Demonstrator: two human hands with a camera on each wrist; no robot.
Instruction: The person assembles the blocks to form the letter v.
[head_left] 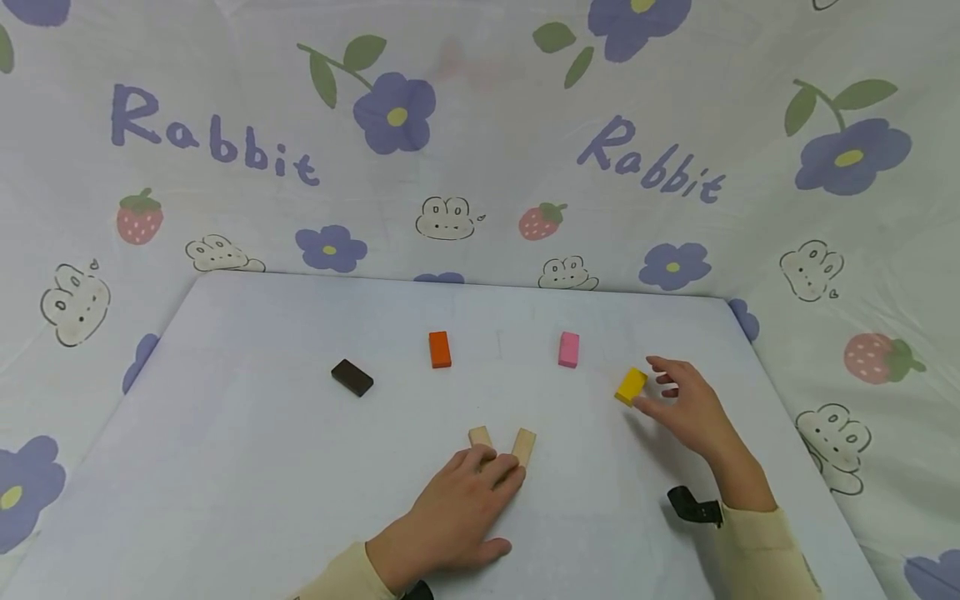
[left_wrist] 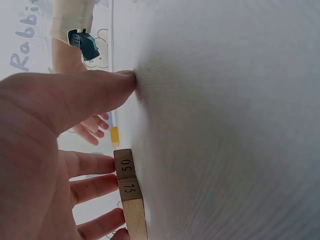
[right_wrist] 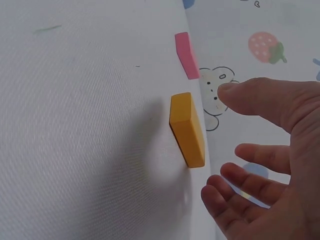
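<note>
One patterned cloth (head_left: pixel 487 50) hangs beyond all the fingers; one white counter (head_left: pixel 225 467) spreads beneath them. Of two hands, the left hand (head_left: pixel 461 508) rests extended, unclenched fingers on two wooden blocks (head_left: pixel 524 447), their far ends splayed in a V. The right hand (head_left: pixel 688 412) has parted fingers, grasping nothing, just right of one yellow block (head_left: pixel 631 387), its long axis slanting far-right to near-left. Beyond the left fingers, leftward, one black block (head_left: pixel 352 377) slants oppositely and one orange block (head_left: pixel 440 349) points away; one pink block (head_left: pixel 568 349) points likewise, beyond-left of the right fingers.
</note>
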